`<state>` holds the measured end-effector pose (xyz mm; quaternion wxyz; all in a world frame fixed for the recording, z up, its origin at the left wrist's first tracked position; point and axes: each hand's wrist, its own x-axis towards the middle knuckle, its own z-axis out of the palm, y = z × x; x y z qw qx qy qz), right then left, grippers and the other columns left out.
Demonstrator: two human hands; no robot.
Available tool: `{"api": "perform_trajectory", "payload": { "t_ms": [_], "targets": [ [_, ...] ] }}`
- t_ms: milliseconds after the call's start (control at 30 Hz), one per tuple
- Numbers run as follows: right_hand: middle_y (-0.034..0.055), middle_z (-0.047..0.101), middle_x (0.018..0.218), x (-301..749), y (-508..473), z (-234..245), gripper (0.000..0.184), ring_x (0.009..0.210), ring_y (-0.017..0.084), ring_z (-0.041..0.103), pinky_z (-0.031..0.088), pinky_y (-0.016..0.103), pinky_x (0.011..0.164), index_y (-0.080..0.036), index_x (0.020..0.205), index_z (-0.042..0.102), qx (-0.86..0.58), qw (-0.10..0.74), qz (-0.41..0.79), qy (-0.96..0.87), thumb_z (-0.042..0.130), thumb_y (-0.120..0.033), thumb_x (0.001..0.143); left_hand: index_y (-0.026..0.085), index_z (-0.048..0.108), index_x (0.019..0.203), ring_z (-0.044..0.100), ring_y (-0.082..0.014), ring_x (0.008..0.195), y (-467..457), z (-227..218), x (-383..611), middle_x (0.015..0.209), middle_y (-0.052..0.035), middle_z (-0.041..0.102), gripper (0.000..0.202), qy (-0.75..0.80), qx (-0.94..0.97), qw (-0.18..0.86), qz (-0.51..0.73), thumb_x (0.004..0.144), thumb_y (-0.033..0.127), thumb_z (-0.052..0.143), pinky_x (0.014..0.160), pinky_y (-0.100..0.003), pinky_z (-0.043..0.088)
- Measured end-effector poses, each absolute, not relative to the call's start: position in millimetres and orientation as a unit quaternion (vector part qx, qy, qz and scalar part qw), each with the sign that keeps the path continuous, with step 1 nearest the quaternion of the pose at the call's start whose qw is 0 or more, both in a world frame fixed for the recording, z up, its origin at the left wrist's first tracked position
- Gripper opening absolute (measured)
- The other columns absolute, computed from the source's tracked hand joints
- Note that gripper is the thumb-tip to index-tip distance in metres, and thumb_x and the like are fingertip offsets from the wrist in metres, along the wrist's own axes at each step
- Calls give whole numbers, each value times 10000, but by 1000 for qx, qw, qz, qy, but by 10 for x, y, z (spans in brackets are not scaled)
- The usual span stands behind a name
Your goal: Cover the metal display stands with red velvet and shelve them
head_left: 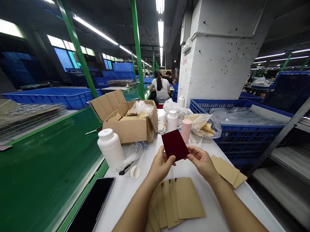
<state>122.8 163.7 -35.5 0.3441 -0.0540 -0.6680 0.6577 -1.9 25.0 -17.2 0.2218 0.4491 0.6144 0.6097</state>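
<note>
Both of my hands hold up a small dark red card (174, 144) above the white table (217, 221). My left hand (161, 166) pinches its lower left edge, thumb on the face. My right hand (201, 161) grips its lower right corner with fingers closed. Below my hands lies a fanned row of several tan paper sleeves (176, 203). A second stack of tan sleeves (227, 170) rests to the right of my right wrist.
An open cardboard box (129, 123), white bottles (110, 147) (172, 120), a pink bottle (186, 130) and plastic bags (204, 125) stand behind. A black phone (92, 205) lies at front left by the green conveyor (36, 179). Blue crates (243, 137) sit right. Two people work far back.
</note>
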Motion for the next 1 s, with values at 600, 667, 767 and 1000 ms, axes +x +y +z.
{"api": "perform_trajectory", "payload": {
  "t_ms": [600,667,767,1000],
  "targets": [
    [-56,566,571,1161,1273,-379,285,433,91,503,422,211,419,-194,998,481,-128,449,664,-584,556,-442,880,165,395,1139,655,-190,737,258,14,271,867,-54,669,585,472,396,383,688,703,274,770,770,-373,487],
    [-49,561,539,1193,1284,-361,299,419,107,517,432,230,415,-178,1009,507,-123,462,661,-579,468,-462,923,161,386,1158,660,-197,754,241,17,264,858,-55,671,609,469,402,384,686,707,291,773,777,-373,487],
    [-23,586,547,1233,1302,-348,335,424,129,542,437,248,407,-165,989,530,-110,466,681,-554,382,-463,952,157,384,1172,659,-192,766,219,6,252,840,-50,671,616,469,406,383,684,715,292,774,787,-362,482],
    [-41,589,561,1243,1310,-333,355,420,97,506,418,219,424,-169,1048,523,-111,420,680,-591,629,-431,832,167,382,1197,662,-225,817,239,-25,252,921,-80,667,594,440,432,385,686,743,294,743,774,-374,479]
  ]
}}
